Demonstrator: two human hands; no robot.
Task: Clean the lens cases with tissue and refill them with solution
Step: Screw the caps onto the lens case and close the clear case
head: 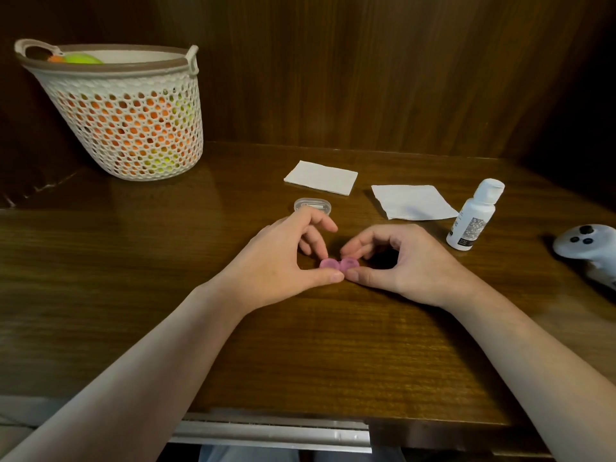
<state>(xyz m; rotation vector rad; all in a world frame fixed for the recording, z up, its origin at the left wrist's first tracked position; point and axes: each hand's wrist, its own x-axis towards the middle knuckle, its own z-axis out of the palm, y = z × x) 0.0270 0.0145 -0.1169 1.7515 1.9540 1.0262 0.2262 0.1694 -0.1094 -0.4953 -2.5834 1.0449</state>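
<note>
A small pink lens case point(338, 263) with two round caps lies on the wooden table. My left hand point(283, 261) pinches its left cap between thumb and fingertips. My right hand point(400, 261) pinches the right cap the same way. Behind my left hand sits a clear lens case point(312, 205), partly hidden by my fingers. Two white tissues lie farther back: a folded tissue point(320, 177) and a flat tissue point(413, 201). A white solution bottle point(473, 215) with its cap on stands upright to the right.
A white mesh basket point(123, 111) holding orange and green balls stands at the back left. A white game controller point(586, 251) lies at the right edge. Dark wooden panels point(366, 78) close the back. The table's front edge point(333, 418) runs just below my forearms.
</note>
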